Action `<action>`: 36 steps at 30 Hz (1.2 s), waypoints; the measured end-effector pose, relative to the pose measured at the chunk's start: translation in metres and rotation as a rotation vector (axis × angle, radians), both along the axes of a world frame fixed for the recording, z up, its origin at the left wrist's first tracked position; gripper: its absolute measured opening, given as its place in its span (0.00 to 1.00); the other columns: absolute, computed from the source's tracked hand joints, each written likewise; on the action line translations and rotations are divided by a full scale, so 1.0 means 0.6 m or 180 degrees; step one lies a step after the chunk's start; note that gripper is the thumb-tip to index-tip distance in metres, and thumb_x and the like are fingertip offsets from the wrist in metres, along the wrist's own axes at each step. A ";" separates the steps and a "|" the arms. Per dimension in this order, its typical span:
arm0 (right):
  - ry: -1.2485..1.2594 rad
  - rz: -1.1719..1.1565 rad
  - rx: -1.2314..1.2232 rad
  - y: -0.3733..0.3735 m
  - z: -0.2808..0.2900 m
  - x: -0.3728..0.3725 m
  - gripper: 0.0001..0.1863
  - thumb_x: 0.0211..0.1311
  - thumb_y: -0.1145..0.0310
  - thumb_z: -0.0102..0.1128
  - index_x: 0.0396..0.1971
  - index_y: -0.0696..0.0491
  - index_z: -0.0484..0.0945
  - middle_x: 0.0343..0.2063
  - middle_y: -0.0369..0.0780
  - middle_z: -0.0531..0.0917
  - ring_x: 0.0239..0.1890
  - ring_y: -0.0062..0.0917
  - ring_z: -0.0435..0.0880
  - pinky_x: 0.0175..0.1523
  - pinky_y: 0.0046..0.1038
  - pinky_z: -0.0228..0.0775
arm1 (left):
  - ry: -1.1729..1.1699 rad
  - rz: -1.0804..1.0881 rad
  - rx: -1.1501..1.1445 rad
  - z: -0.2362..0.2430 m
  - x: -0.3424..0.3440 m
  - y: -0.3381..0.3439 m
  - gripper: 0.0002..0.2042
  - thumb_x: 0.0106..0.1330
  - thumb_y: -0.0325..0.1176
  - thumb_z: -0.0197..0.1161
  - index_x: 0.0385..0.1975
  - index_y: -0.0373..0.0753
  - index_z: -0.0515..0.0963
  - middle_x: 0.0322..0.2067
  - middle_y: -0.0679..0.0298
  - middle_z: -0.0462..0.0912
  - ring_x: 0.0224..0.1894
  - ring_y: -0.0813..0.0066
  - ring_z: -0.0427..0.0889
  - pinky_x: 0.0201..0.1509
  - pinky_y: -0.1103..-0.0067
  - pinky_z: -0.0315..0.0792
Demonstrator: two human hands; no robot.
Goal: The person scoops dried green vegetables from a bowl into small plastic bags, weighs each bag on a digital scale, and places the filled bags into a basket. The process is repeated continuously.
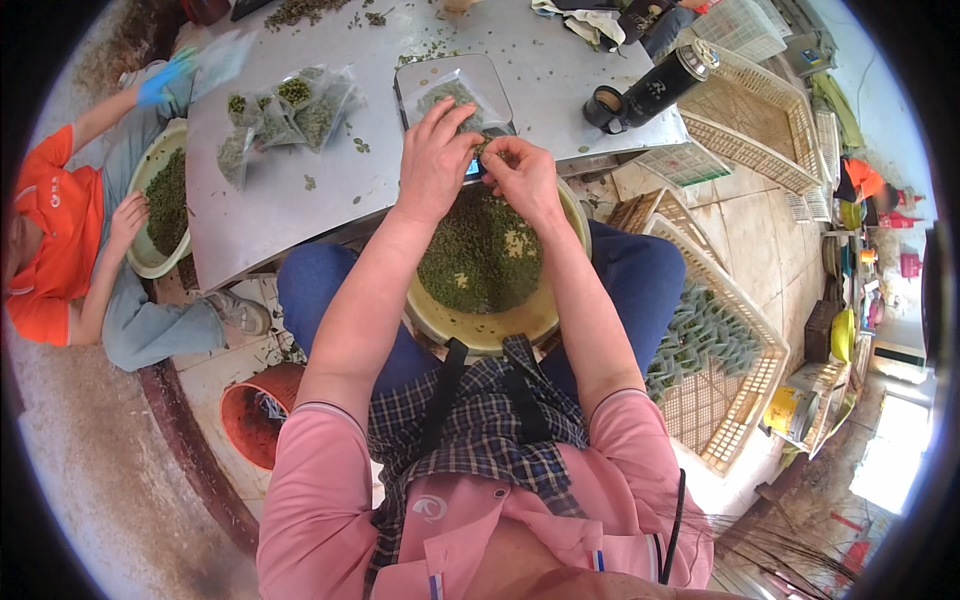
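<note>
A yellow basin (pixel 480 325) of small green pieces rests on my lap. My left hand (pixel 436 158) and my right hand (pixel 522 176) meet above its far rim, at the near edge of a small scale (pixel 405 78). A clear bag of green pieces (pixel 452 100) lies on the scale tray, under my left fingers. My right fingers pinch a few green bits beside the bag's mouth.
The grey metal table (pixel 300 190) holds several filled clear bags (pixel 290 110), a black flask (pixel 660 85) and its cap (pixel 602 105). A person in orange (pixel 60 240) sits at left with another basin (pixel 165 200). Cream plastic crates (pixel 720 370) stand at right, a red bucket (pixel 255 415) below.
</note>
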State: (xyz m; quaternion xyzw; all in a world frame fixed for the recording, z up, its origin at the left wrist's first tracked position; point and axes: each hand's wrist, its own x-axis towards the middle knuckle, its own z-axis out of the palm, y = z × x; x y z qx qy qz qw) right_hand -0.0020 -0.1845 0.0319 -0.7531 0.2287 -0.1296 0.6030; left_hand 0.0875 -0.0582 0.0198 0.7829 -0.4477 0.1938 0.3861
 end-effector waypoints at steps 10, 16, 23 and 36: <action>0.0173 0.0821 0.1096 0.031 0.007 -0.076 0.05 0.62 0.73 0.59 0.32 0.59 0.78 0.22 0.33 0.79 0.23 0.14 0.78 0.28 0.17 0.71 | 0.0134 0.0074 -0.0039 -0.012 0.008 0.003 0.09 0.51 0.28 0.66 0.33 0.44 0.82 0.52 0.68 0.77 0.62 0.64 0.67 0.60 0.65 0.61; -0.0052 -0.0241 0.1583 0.040 -0.063 -0.153 0.04 0.64 0.72 0.58 0.35 0.57 0.76 0.23 0.33 0.78 0.24 0.14 0.76 0.28 0.17 0.69 | 0.0386 -0.0045 -0.0354 0.032 -0.025 0.025 0.15 0.55 0.26 0.63 0.43 0.47 0.81 0.49 0.67 0.79 0.53 0.66 0.75 0.49 0.71 0.70; -0.0485 -0.0395 0.1467 0.070 -0.047 -0.152 0.06 0.64 0.71 0.60 0.36 0.56 0.77 0.26 0.32 0.79 0.24 0.12 0.77 0.28 0.15 0.68 | 0.3681 -0.1204 0.0395 -0.011 -0.096 0.063 0.12 0.62 0.29 0.61 0.46 0.38 0.79 0.35 0.64 0.83 0.30 0.80 0.79 0.37 0.81 0.74; -0.0118 -0.0260 0.0857 0.079 -0.050 -0.147 0.04 0.62 0.74 0.60 0.35 0.57 0.79 0.27 0.31 0.81 0.27 0.12 0.79 0.30 0.16 0.70 | 0.2751 -0.1106 0.0714 -0.016 -0.075 0.082 0.10 0.57 0.32 0.66 0.36 0.36 0.81 0.27 0.59 0.83 0.31 0.72 0.83 0.37 0.77 0.75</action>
